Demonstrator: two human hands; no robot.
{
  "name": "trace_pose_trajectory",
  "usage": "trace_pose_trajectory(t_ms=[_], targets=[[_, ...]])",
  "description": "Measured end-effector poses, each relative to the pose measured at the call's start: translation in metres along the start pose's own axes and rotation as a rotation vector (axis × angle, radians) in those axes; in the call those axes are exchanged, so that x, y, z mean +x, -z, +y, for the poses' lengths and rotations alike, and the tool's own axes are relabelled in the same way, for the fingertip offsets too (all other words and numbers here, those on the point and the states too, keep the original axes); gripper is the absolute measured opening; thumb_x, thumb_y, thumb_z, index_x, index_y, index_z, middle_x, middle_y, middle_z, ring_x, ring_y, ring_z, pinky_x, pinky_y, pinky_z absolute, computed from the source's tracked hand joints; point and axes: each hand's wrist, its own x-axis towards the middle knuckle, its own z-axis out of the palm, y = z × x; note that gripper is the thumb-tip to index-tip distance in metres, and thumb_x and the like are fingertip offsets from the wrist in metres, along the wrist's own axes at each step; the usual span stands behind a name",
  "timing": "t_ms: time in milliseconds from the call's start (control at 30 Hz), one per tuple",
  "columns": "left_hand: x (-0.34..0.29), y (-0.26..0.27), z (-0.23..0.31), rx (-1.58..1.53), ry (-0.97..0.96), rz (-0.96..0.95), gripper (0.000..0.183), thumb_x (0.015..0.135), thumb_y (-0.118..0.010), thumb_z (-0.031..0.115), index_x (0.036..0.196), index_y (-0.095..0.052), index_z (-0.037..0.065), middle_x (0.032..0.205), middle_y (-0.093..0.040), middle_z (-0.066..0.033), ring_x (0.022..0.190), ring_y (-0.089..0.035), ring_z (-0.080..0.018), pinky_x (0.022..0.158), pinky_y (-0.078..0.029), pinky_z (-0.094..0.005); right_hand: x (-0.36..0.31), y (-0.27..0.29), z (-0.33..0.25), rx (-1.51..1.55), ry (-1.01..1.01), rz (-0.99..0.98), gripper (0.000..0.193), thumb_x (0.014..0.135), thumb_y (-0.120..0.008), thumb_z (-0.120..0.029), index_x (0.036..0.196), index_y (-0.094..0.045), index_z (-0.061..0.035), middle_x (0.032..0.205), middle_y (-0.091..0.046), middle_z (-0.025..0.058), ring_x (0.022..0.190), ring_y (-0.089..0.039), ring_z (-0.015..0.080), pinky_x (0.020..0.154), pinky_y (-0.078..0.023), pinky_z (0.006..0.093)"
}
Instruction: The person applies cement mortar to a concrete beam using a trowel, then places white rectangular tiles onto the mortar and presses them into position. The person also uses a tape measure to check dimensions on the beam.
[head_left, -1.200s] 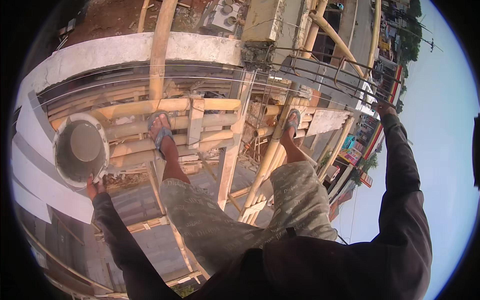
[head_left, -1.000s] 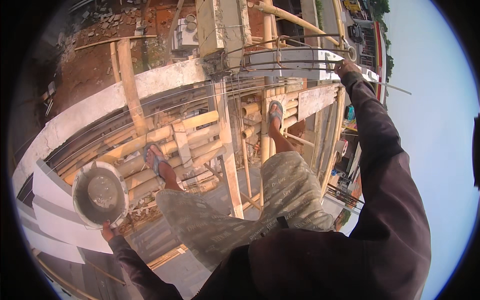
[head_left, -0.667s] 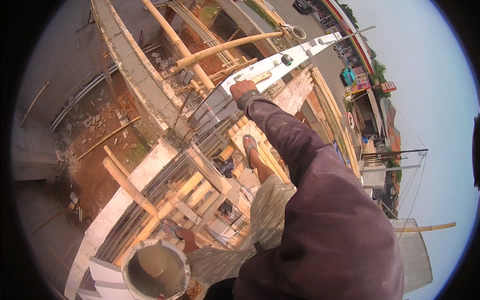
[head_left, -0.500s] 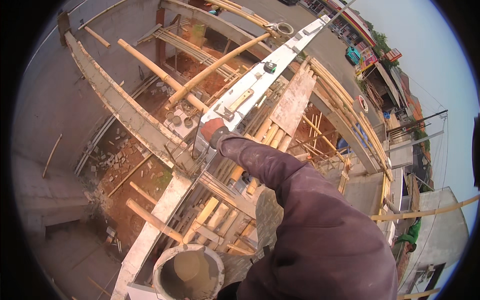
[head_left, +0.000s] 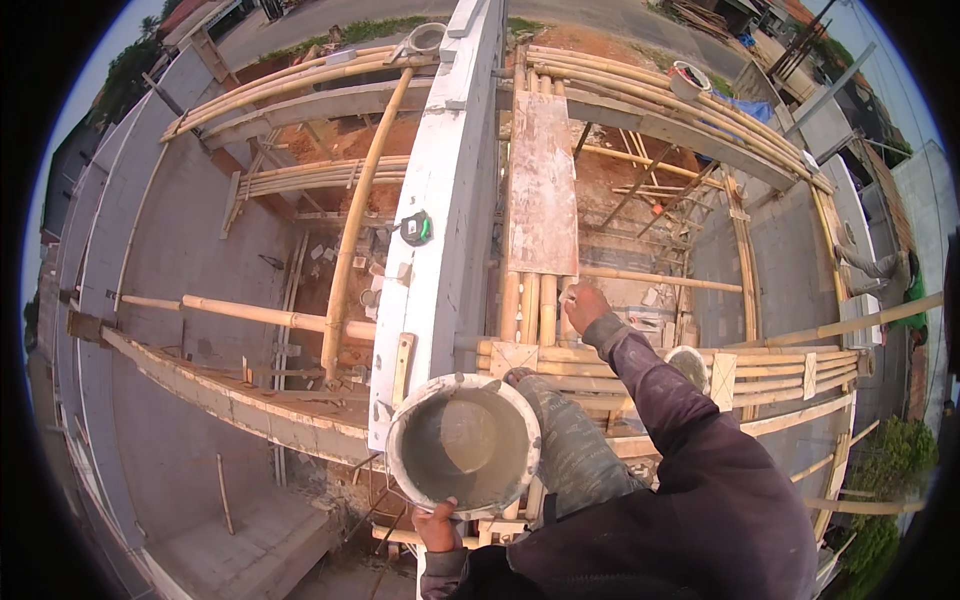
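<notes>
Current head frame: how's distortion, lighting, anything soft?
Head view: strong fisheye, bending the grey wall at left; blue fringing, black border around the image; bright daylight on the white wall top; a lighter patch beside shade inside the bucket; far edges look soft.

Crusted, matt bucket; smooth bamboo pole; rough, blotched board; matt cloth sleeve

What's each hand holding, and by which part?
Left hand: the bucket, by its rim on the side nearest the person. Right hand: cannot tell whether it holds anything.
</notes>
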Motion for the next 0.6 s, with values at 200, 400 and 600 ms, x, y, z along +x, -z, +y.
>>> trace_pose_trajectory(t_ms=[200,400,600], targets=[[0.065,-0.151,0.109,0.032,-0.093,-0.026,0.038,0.071,-0.067,-0.001,0.108,-0.061,-0.005,0.1,-0.066,-0.0065,0.086,-0.062,-0.0191,0.085,-0.048,-0.0318,0.044,0.112,0.094,-0.127,-0.379,-0.16,0.028,0.084,-0.064,-0.025,0.094,-0.069,0.0007,0.095,-0.068,0.0271,0.094,-0.065,0.042,0.084,-0.052,0.049],[0.104,-0.243,0.179,-0.006,-0.187,-0.208,0.041,0.072,-0.061,-0.006,0.113,-0.059,-0.003,0.099,-0.067,-0.0081,0.086,-0.065,-0.0193,0.079,-0.052,-0.0311,0.089,0.17,0.001,0.282,-0.178,-0.092,0.039,0.086,-0.068,-0.035,0.102,-0.069,0.0002,0.1,-0.068,0.0229,0.089,-0.066,0.034,0.081,-0.052,0.0406],[0.134,-0.319,0.205,0.077,-0.169,-0.298,0.039,0.072,-0.062,-0.005,0.111,-0.062,-0.004,0.099,-0.068,-0.0088,0.084,-0.065,-0.0184,0.075,-0.053,-0.0305,0.158,0.201,-0.08,0.429,0.179,0.173,0.036,0.087,-0.069,-0.034,0.108,-0.07,-0.0043,0.1,-0.062,0.0171,0.08,-0.061,0.0272,0.08,-0.051,0.0367]])
